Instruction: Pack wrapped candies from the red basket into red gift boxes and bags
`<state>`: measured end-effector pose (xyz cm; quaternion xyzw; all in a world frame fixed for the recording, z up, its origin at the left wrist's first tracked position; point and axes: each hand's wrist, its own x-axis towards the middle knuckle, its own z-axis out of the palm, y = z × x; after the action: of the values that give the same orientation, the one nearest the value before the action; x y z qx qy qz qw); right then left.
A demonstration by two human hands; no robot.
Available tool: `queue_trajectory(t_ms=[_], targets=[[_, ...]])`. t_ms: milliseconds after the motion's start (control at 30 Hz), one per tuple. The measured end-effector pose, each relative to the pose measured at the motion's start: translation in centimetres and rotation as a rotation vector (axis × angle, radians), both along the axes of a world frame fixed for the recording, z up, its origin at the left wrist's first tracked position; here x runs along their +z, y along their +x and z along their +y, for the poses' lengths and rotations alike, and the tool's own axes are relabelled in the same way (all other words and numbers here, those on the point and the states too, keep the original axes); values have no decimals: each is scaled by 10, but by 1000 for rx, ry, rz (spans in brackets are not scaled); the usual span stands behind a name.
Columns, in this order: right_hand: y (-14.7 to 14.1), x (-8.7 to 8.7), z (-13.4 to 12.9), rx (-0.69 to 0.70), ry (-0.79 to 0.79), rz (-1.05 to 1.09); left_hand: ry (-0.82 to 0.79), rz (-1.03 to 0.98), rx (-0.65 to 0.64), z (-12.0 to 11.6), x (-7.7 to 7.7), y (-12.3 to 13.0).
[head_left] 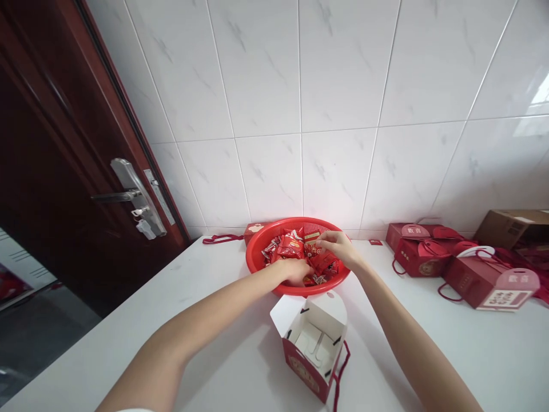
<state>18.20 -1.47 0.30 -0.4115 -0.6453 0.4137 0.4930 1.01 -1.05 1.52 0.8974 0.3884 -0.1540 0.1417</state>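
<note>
A round red plastic basket (256, 247) holds many small wrapped candies, mostly in red wrappers. Among them, a larger red packet (291, 244) lies on top. My left hand (297, 271) reaches down into the front of the basket, its fingertips hidden among the wrappers. On the basket's right side, my right hand (338, 246) has its fingers bent together over the candies; whatever is between them is too small to make out. Just in front of the basket stands an open red gift box (302, 366) with a white inside, its flaps raised and a dark red cord at its side.
Several closed red gift boxes (484, 280) with cords sit at the right, near a brown cardboard box (506, 229). Behind the basket, another red box (254, 230) shows partly, beside a red ribbon (223, 238). White tiles line the back; a dark door (64, 114) stands left.
</note>
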Motion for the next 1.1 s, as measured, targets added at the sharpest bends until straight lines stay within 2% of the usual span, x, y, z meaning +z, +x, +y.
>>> queue_trajectory(t_ms=[167, 333, 400, 467, 600, 667, 733, 833, 967, 1100], targets=[[6, -3, -3, -31, -27, -15, 70, 11, 40, 20, -3, -2], [5, -4, -2, -23, -47, -15, 313, -71, 165, 29, 3, -5], [5, -4, -3, -27, -39, -20, 384, -114, 173, 28, 4, -4], [5, -5, -4, -28, -25, -29, 358, -140, 115, 27, 2, -3], [5, -5, -5, -39, -14, -5, 103, -132, -107, 19, -4, 0], [4, -6, -5, -60, -15, 35, 35, -140, -194, 14, -7, 4], [4, -6, -4, -90, -14, 71, 31, -162, -267, 11, -9, 10], [4, -5, -4, -122, -5, 89, 119, -97, -354, 11, -13, 22], [4, -5, -4, -139, 6, 68, 269, 52, -316, 17, -18, 36], [4, -5, -5, -152, 8, 51, 320, 48, -216, 28, -18, 39]])
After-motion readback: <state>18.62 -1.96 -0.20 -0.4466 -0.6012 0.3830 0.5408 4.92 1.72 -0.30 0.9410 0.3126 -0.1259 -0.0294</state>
